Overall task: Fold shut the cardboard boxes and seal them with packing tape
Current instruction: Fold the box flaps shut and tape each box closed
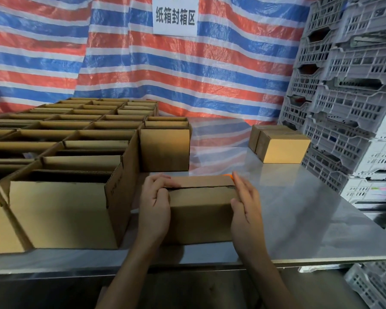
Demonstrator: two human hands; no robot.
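A small cardboard box [201,210] stands near the front edge of the steel table [299,215], its top flaps folded down with a dark seam between them. My left hand [155,204] lies over the box's left end, fingers curled onto the top flaps. My right hand [245,204] presses flat against the box's right end with straight fingers. A bit of something orange [228,175] shows just behind the box at the right fingertips; I cannot tell what it is.
Several open cardboard boxes [65,197] fill the table's left half in rows. Two closed boxes [279,146] sit at the back right. Stacked grey plastic crates [348,97] line the right side. A striped tarpaulin [143,63] with a paper sign [175,17] hangs behind.
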